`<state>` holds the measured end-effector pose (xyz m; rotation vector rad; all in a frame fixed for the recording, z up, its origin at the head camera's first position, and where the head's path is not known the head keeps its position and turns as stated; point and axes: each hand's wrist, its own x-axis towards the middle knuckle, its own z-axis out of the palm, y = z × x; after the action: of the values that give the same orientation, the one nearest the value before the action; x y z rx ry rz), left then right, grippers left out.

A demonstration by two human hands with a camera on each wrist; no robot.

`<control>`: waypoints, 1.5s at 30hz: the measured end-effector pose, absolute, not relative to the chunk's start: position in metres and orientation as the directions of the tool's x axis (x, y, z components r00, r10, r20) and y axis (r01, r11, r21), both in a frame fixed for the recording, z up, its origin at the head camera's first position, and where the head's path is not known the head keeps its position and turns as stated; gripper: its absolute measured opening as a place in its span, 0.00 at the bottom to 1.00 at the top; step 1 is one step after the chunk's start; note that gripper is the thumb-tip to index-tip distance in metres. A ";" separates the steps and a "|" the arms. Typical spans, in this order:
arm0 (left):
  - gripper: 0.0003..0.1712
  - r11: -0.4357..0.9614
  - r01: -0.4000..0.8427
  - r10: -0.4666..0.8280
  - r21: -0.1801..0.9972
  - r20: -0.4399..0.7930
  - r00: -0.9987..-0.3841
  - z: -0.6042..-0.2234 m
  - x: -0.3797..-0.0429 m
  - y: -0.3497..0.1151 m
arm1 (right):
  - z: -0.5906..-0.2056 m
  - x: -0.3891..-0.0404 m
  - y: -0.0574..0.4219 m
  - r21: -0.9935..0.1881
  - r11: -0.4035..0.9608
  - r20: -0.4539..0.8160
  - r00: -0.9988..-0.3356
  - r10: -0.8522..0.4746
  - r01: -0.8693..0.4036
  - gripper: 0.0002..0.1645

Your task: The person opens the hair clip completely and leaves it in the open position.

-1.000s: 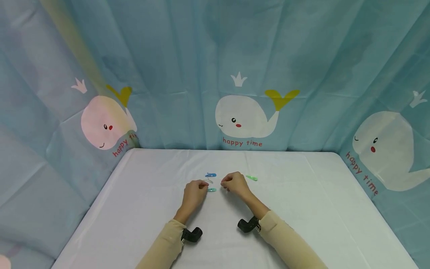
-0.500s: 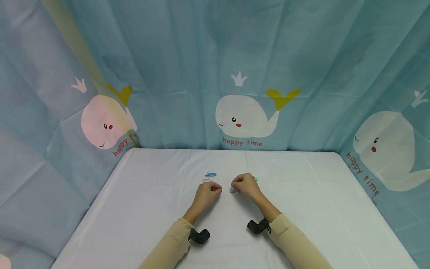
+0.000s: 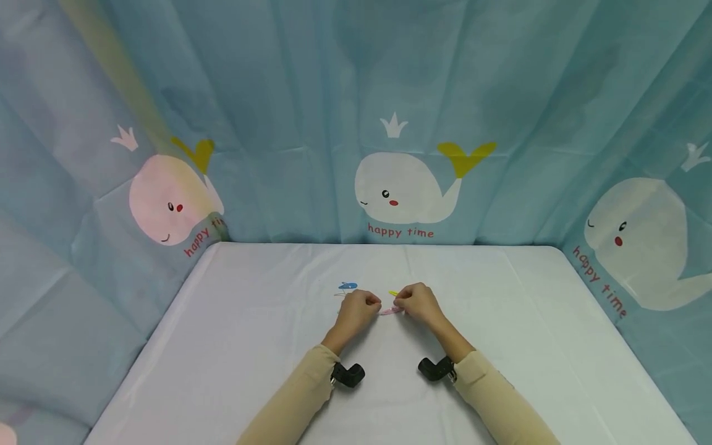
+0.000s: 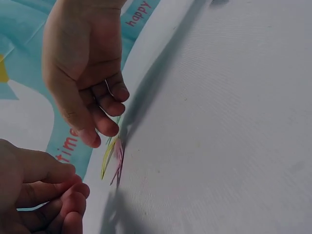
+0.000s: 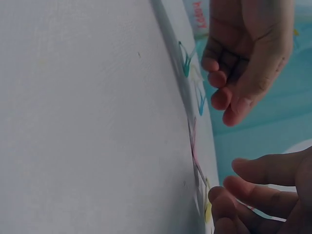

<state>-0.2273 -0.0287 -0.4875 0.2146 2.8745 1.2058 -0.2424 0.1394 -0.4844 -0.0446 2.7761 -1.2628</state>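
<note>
My left hand (image 3: 358, 311) hovers low over the table with loosely curled fingers; nothing shows between them. In the left wrist view its fingertips (image 4: 73, 180) are close together. My right hand (image 3: 421, 304) is bent down beside it, thumb and fingers apart. A pink hair clip (image 3: 391, 311) lies between the hands, one end right at my right fingertips. Behind those fingers shows a yellow hair clip (image 3: 394, 293). Under the left hand, in the right wrist view, are a teal hair clip (image 5: 186, 67) and a light blue one (image 5: 201, 106).
A blue hair clip (image 3: 348, 285) lies farther back on the white table (image 3: 267, 346), with a pale thin clip (image 3: 340, 294) in front of it. A blue whale-print curtain (image 3: 300, 185) stands along the back and sides. Black wrist cameras (image 3: 348, 375) project inward from both sleeves.
Both hands have moved to the right, the left one away from the teal clip. The pink clip now shows lengthwise near the right fingertips. A yellow clip has come into view; the green one is hidden.
</note>
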 end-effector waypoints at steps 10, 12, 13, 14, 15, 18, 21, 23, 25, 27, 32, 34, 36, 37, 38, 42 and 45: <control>0.05 0.814 0.174 0.169 0.555 0.060 -0.984 -0.487 -0.228 -0.016 | -0.488 -0.245 0.140 -0.694 0.720 -0.098 -0.991 -0.091 0.002 0.05; 0.06 0.822 0.188 0.185 0.538 0.061 -0.981 -0.488 -0.228 -0.014 | -0.488 -0.245 0.139 -0.689 0.725 -0.099 -0.991 -0.091 0.002 0.04; 0.06 0.824 0.192 0.189 0.534 0.061 -0.980 -0.488 -0.228 -0.013 | -0.487 -0.246 0.139 -0.687 0.726 -0.099 -0.991 -0.091 0.002 0.04; 0.06 0.826 0.196 0.192 0.529 0.063 -0.979 -0.488 -0.229 -0.012 | -0.487 -0.246 0.139 -0.688 0.726 -0.099 -0.991 -0.094 0.000 0.04; 0.05 0.828 0.199 0.194 0.525 0.065 -0.979 -0.489 -0.229 -0.012 | -0.487 -0.247 0.139 -0.688 0.725 -0.096 -0.991 -0.097 -0.005 0.04; 0.04 0.834 0.199 0.187 0.514 0.076 -0.979 -0.488 -0.231 -0.011 | -0.486 -0.249 0.137 -0.689 0.725 -0.090 -0.991 -0.101 -0.011 0.04; 0.05 0.836 0.196 0.188 0.512 0.068 -0.980 -0.489 -0.231 -0.012 | -0.486 -0.249 0.137 -0.691 0.723 -0.111 -0.989 -0.095 0.008 0.04; 0.05 0.835 0.196 0.192 0.514 0.063 -0.979 -0.490 -0.231 -0.012 | -0.486 -0.248 0.137 -0.700 0.714 -0.139 -0.986 -0.095 0.030 0.05; 0.05 0.832 0.194 0.194 0.519 0.056 -0.979 -0.491 -0.230 -0.013 | -0.487 -0.248 0.137 -0.712 0.700 -0.163 -0.981 -0.100 0.047 0.05; 0.05 0.827 0.195 0.194 0.528 0.058 -0.979 -0.491 -0.229 -0.013 | -0.488 -0.247 0.138 -0.727 0.684 -0.171 -0.980 -0.105 0.053 0.05; 0.05 0.819 0.192 0.197 0.541 0.049 -0.979 -0.490 -0.227 -0.016 | -0.490 -0.248 0.140 -0.790 0.610 -0.171 -0.979 -0.112 0.068 0.04; 0.05 0.817 0.198 0.200 0.542 0.056 -0.978 -0.490 -0.226 -0.017 | -0.492 -0.248 0.142 -0.827 0.554 -0.189 -0.975 -0.115 0.095 0.03; 0.05 0.812 0.210 0.201 0.544 0.077 -0.977 -0.489 -0.225 -0.018 | -0.493 -0.249 0.144 -0.861 0.495 -0.205 -0.971 -0.122 0.119 0.03; 0.05 0.807 0.217 0.200 0.549 0.091 -0.976 -0.489 -0.225 -0.019 | -0.493 -0.249 0.145 -0.876 0.463 -0.215 -0.968 -0.127 0.134 0.04; 0.05 0.801 0.224 0.198 0.555 0.107 -0.974 -0.488 -0.224 -0.020 | -0.493 -0.249 0.146 -0.890 0.432 -0.222 -0.966 -0.132 0.146 0.05; 0.05 0.771 0.247 0.185 0.587 0.164 -0.969 -0.488 -0.223 -0.022 | -0.491 -0.248 0.149 -0.925 0.333 -0.248 -0.956 -0.154 0.186 0.08; 0.05 0.739 0.254 0.171 0.624 0.191 -0.967 -0.490 -0.224 -0.024 | -0.491 -0.247 0.152 -0.938 0.283 -0.256 -0.952 -0.169 0.202 0.10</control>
<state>-0.2241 -0.0240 -0.4898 0.3738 3.0413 1.1203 -0.2469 0.1524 -0.4906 0.0300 2.2505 -1.7155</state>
